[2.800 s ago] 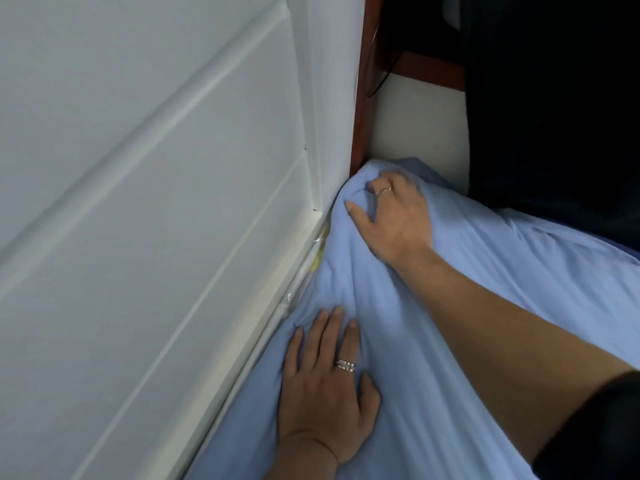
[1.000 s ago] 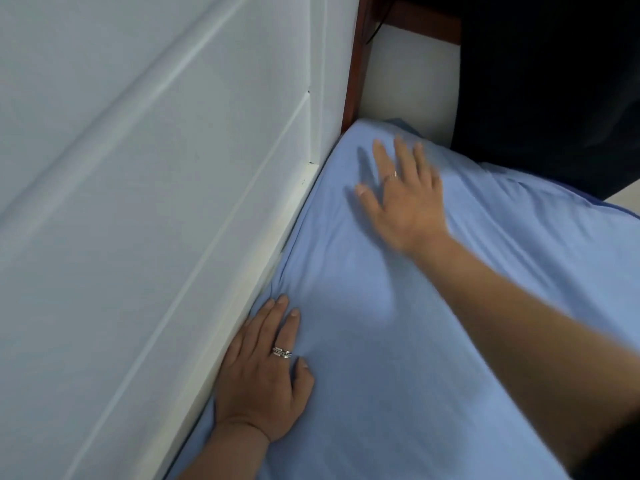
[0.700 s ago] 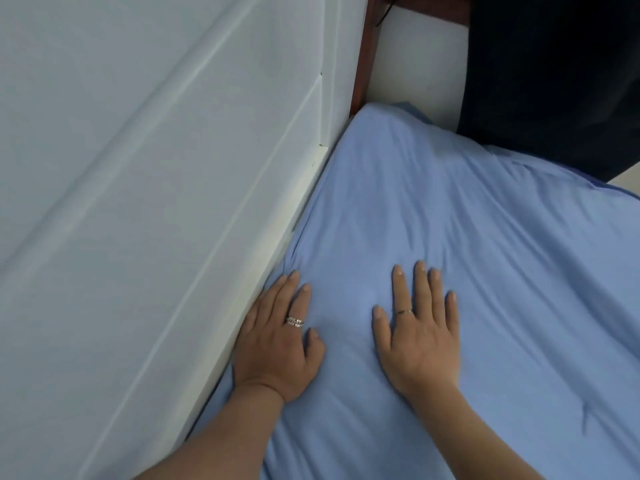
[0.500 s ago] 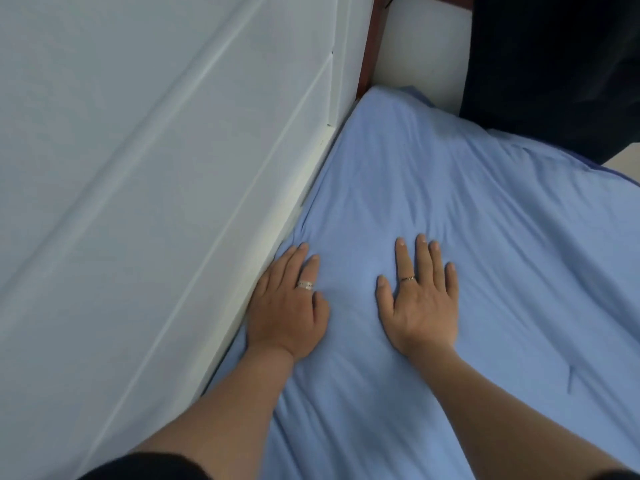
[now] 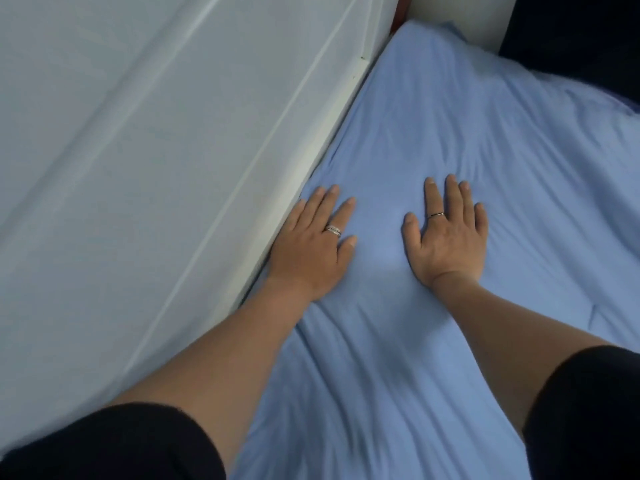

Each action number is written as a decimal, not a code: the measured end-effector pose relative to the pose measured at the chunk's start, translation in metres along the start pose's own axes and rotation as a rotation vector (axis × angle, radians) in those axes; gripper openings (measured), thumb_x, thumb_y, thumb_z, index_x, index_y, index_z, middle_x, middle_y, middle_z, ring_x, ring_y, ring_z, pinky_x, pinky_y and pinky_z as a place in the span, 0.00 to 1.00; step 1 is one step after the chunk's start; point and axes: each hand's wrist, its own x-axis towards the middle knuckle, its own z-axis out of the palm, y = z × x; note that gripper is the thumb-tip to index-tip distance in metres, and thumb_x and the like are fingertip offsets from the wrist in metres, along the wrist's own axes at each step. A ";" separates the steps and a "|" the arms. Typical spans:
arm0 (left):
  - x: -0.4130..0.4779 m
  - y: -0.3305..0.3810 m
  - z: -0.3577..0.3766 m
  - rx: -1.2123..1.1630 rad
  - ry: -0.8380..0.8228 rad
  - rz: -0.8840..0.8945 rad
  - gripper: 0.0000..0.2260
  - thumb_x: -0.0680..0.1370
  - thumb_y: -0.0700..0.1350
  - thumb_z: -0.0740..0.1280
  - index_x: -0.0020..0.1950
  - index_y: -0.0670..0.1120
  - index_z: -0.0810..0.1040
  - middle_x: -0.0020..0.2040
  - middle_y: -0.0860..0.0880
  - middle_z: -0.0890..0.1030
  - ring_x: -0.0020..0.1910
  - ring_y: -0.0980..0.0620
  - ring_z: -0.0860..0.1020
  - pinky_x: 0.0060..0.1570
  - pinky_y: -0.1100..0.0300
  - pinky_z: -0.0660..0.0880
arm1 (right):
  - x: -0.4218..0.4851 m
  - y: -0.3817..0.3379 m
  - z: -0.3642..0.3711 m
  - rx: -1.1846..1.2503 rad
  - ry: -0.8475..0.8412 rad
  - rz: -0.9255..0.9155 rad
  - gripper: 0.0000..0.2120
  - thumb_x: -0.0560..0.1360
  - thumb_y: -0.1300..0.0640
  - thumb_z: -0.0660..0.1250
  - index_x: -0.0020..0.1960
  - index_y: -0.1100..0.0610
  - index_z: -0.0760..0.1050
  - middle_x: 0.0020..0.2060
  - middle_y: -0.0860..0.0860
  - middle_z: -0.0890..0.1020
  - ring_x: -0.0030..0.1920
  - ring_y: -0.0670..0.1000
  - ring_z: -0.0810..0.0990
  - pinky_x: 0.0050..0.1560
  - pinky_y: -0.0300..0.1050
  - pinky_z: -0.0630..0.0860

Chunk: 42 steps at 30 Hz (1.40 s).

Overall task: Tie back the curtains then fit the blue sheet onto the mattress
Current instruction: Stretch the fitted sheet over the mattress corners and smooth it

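The blue sheet (image 5: 450, 109) covers the mattress from its far corner down to the bottom of the view, with soft wrinkles across it. My left hand (image 5: 311, 244) lies flat on the sheet right beside the white wall panel, fingers straight, a ring on one finger. My right hand (image 5: 446, 233) presses flat on the sheet a hand's width to the right, fingers spread and straight, also with a ring. Neither hand holds any cloth. The mattress itself is hidden under the sheet.
A white panelled wall (image 5: 156, 150) runs along the left side of the bed. A dark curtain (image 5: 581, 36) hangs at the top right, with a strip of white wall (image 5: 464, 15) and a reddish wooden edge (image 5: 398, 15) at the far corner.
My right hand let go of the far sheet corner, flattened and drew back beside my left hand. Both hands have since slid toward me over the sheet as my view pulled back.
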 end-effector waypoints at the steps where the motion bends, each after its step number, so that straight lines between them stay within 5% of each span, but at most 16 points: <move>1: -0.014 0.010 -0.002 -0.021 -0.017 -0.057 0.28 0.82 0.57 0.52 0.80 0.49 0.59 0.81 0.45 0.56 0.81 0.47 0.52 0.78 0.48 0.49 | 0.000 0.000 0.000 -0.003 -0.005 0.000 0.33 0.79 0.37 0.47 0.81 0.48 0.52 0.80 0.52 0.54 0.80 0.54 0.48 0.78 0.57 0.48; 9: -0.211 0.004 -0.002 -0.029 -0.092 -0.298 0.31 0.82 0.59 0.52 0.81 0.45 0.56 0.81 0.47 0.55 0.80 0.48 0.54 0.76 0.46 0.56 | 0.001 0.003 -0.001 -0.005 0.002 -0.014 0.33 0.80 0.37 0.47 0.81 0.49 0.52 0.80 0.54 0.54 0.80 0.55 0.48 0.78 0.58 0.48; 15: -0.336 -0.025 0.003 0.069 -0.014 -0.347 0.30 0.79 0.58 0.53 0.74 0.43 0.71 0.77 0.49 0.65 0.78 0.50 0.61 0.70 0.49 0.63 | 0.001 0.002 -0.002 0.001 0.017 -0.028 0.32 0.80 0.37 0.47 0.81 0.49 0.52 0.80 0.54 0.54 0.80 0.55 0.49 0.78 0.58 0.48; 23: -0.354 -0.032 0.004 -0.041 0.007 -0.297 0.31 0.74 0.52 0.60 0.76 0.42 0.68 0.77 0.46 0.67 0.78 0.46 0.62 0.73 0.49 0.61 | -0.004 -0.005 -0.005 0.027 -0.031 0.031 0.31 0.80 0.39 0.45 0.80 0.49 0.53 0.80 0.54 0.55 0.80 0.56 0.50 0.78 0.58 0.49; 25: -0.357 -0.035 0.005 -0.064 -0.010 -0.300 0.31 0.74 0.52 0.59 0.76 0.42 0.67 0.78 0.47 0.65 0.78 0.47 0.60 0.73 0.49 0.61 | -0.022 -0.027 -0.015 0.083 0.049 -0.001 0.26 0.79 0.47 0.51 0.75 0.53 0.64 0.75 0.58 0.65 0.75 0.61 0.61 0.73 0.60 0.60; 27: -0.359 -0.034 0.004 -0.075 -0.037 -0.324 0.31 0.75 0.52 0.58 0.77 0.43 0.66 0.79 0.48 0.64 0.79 0.48 0.59 0.73 0.49 0.62 | -0.050 -0.062 -0.025 0.104 0.129 -0.227 0.18 0.77 0.50 0.55 0.59 0.57 0.75 0.59 0.60 0.78 0.61 0.63 0.73 0.59 0.58 0.72; 29: -0.359 -0.031 0.002 -0.083 -0.043 -0.328 0.32 0.75 0.53 0.59 0.78 0.44 0.65 0.79 0.49 0.63 0.79 0.49 0.58 0.73 0.50 0.60 | -0.073 -0.109 -0.033 0.207 -0.021 -0.330 0.18 0.79 0.43 0.55 0.48 0.56 0.75 0.46 0.55 0.79 0.49 0.60 0.76 0.48 0.53 0.75; 31: -0.359 -0.031 0.002 -0.073 -0.045 -0.328 0.32 0.75 0.53 0.59 0.78 0.44 0.64 0.79 0.49 0.62 0.79 0.49 0.58 0.75 0.50 0.59 | -0.087 -0.154 -0.037 0.275 -0.250 -0.243 0.19 0.79 0.38 0.57 0.47 0.54 0.72 0.43 0.50 0.76 0.44 0.55 0.75 0.44 0.49 0.73; 33: -0.358 -0.032 0.002 -0.076 -0.038 -0.331 0.32 0.75 0.52 0.59 0.78 0.45 0.64 0.79 0.49 0.62 0.79 0.49 0.58 0.76 0.51 0.57 | -0.085 -0.182 -0.037 0.377 -0.385 -0.095 0.12 0.79 0.47 0.61 0.44 0.55 0.69 0.42 0.51 0.75 0.42 0.54 0.75 0.42 0.47 0.70; 35: -0.359 -0.032 0.004 -0.077 -0.032 -0.331 0.32 0.74 0.52 0.59 0.78 0.45 0.64 0.79 0.49 0.63 0.79 0.49 0.58 0.76 0.52 0.57 | -0.080 -0.190 -0.033 0.487 -0.410 0.021 0.07 0.77 0.60 0.59 0.40 0.58 0.69 0.38 0.52 0.75 0.39 0.53 0.74 0.41 0.45 0.70; 38: -0.359 -0.033 0.006 -0.077 -0.023 -0.327 0.32 0.74 0.52 0.60 0.78 0.45 0.64 0.79 0.49 0.62 0.79 0.49 0.57 0.75 0.51 0.58 | -0.072 -0.184 -0.031 0.832 -0.429 0.328 0.06 0.78 0.63 0.59 0.44 0.60 0.73 0.38 0.54 0.78 0.36 0.53 0.78 0.37 0.44 0.74; 42: -0.361 -0.035 0.007 -0.079 -0.005 -0.327 0.32 0.74 0.52 0.60 0.78 0.45 0.64 0.79 0.50 0.62 0.80 0.49 0.57 0.75 0.50 0.60 | -0.086 -0.175 -0.038 1.021 -0.398 0.553 0.07 0.76 0.66 0.56 0.47 0.60 0.73 0.35 0.56 0.80 0.21 0.48 0.76 0.20 0.35 0.64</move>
